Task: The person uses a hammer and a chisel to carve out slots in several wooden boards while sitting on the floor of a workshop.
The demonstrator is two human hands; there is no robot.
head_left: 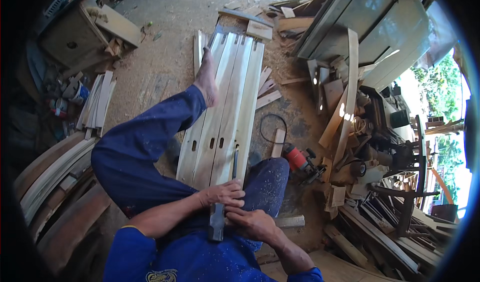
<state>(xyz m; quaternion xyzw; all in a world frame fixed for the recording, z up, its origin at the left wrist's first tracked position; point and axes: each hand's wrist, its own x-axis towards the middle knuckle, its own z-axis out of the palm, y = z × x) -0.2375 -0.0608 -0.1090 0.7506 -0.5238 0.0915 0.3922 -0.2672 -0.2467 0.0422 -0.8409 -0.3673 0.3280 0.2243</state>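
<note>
Several pale wooden boards (226,97) lie side by side lengthwise before me, with slots cut near their far ends and across their nearer part. My left hand (223,195) is closed at the near end of a chisel (235,164), whose dark blade reaches to a slot in the right-hand board. The chisel's handle is hidden by my fingers. Just below, my right hand (254,223) is closed round the handle of a hammer, mostly covered by the fingers. The dark, blocky hammer head (216,223) shows left of that hand, in front of my blue shirt.
My bare foot (206,82) rests on the boards' left side. A red power tool (296,158) with a black cord sits on the floor to the right. Wood scraps and a long curved plank (351,77) crowd the right side. Stacked curved timbers (55,169) lie at left.
</note>
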